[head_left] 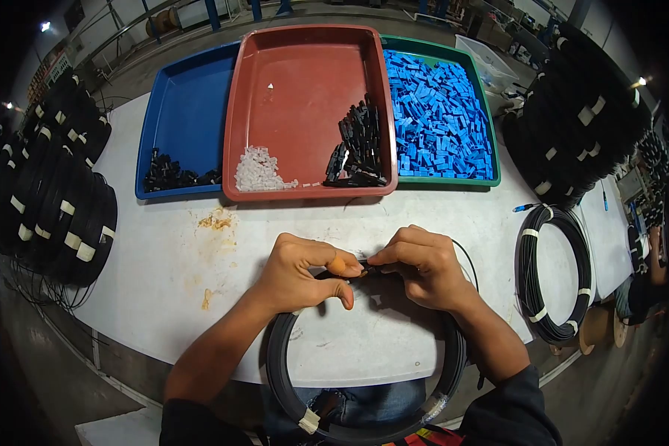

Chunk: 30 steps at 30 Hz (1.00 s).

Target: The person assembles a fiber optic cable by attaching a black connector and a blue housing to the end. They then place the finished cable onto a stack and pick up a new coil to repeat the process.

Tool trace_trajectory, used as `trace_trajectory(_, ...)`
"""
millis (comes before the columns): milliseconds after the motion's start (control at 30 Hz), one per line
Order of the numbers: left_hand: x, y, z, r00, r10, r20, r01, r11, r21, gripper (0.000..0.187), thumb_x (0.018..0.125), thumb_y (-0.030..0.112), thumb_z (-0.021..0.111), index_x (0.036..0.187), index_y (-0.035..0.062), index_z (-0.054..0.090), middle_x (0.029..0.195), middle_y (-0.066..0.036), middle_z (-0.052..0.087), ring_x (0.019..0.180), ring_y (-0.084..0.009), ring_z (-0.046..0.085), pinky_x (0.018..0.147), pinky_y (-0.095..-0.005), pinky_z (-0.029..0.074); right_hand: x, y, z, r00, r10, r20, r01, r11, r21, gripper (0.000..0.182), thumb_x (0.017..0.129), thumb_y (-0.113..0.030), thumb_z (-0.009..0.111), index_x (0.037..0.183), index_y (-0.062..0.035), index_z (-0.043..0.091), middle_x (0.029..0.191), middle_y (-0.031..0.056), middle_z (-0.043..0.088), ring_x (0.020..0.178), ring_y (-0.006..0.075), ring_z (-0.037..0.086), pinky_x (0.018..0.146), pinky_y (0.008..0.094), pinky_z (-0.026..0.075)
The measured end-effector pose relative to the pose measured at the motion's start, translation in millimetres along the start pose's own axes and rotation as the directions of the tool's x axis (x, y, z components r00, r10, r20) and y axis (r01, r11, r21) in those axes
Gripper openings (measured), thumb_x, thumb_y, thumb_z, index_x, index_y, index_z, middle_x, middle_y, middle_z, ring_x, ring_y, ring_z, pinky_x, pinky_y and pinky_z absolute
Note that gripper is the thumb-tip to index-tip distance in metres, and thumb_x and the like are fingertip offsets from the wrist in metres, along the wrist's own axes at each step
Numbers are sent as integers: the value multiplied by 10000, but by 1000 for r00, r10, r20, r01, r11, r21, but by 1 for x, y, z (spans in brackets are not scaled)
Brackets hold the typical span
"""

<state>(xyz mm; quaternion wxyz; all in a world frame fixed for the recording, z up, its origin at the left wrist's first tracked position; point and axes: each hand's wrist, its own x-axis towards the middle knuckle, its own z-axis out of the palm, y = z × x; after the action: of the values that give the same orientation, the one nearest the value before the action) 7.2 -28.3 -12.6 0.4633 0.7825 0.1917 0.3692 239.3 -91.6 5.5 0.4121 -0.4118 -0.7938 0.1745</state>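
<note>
My left hand (pixel 301 271) and my right hand (pixel 430 269) meet above the near part of the table, at a small dark piece on a black cable (pixel 367 269). The right fingertips pinch this piece. On the left, an index finger with an orange wrap presses against it while the thumb stands apart below; the other left fingers are hidden. Beneath both hands a coil of black cable (pixel 278 357), bound with pale tape, hangs over the table's near edge toward the lap. A thin cable loop rises beside the right wrist.
A red tray (pixel 305 74) holds clear small parts (pixel 259 171) and black pieces (pixel 360 145). Beside it are a blue tray (pixel 189 104) with black parts and a green tray (pixel 490 160) of blue connectors (pixel 438 119). Cable coils stack left (pixel 59 208) and right (pixel 580 119); another coil (pixel 531 275) lies right.
</note>
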Motion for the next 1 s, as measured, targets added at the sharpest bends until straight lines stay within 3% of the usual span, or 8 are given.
trace_trajectory(633,1,1,2,999,48,6,-48,998,31,262,602,-42,926,745,-32,706,869,-150,782,815,-204,777,694,-291,618,-1,-2,-1,1000,5,21,-5,1000,-21,364,628,134,655,940,-36,739,785,83,635,708,284,628,657,373,498)
trace_trajectory(700,0,0,2,999,-26,-21,26,1000,1,286,599,0,945,770,-28,718,875,-151,783,849,-210,777,735,-299,618,-1,-2,-1,1000,22,23,-21,1000,-9,347,646,134,659,943,-29,733,797,90,637,728,293,640,668,380,512)
trace_trajectory(900,-4,-7,-5,999,-43,11,43,997,-69,404,579,108,989,875,-19,744,897,-130,782,866,-207,760,799,-299,584,2,-5,0,998,35,60,-40,995,96,295,753,104,647,1021,-14,688,846,135,634,774,336,654,691,412,519)
trace_trajectory(933,-7,-10,-3,999,-31,-23,27,987,-161,469,569,160,1001,919,-20,747,933,-119,779,881,-185,742,826,-286,564,2,-4,0,998,45,49,-50,995,88,295,753,104,647,1021,-14,688,846,135,634,774,336,654,691,412,519)
trace_trajectory(1000,-10,-14,-6,999,-39,-10,35,957,-287,654,564,392,988,977,-38,720,995,-126,755,960,-196,713,897,-322,545,1,-2,-1,997,-10,77,-1,989,151,260,815,61,633,1064,-12,647,886,165,643,798,374,655,709,434,517)
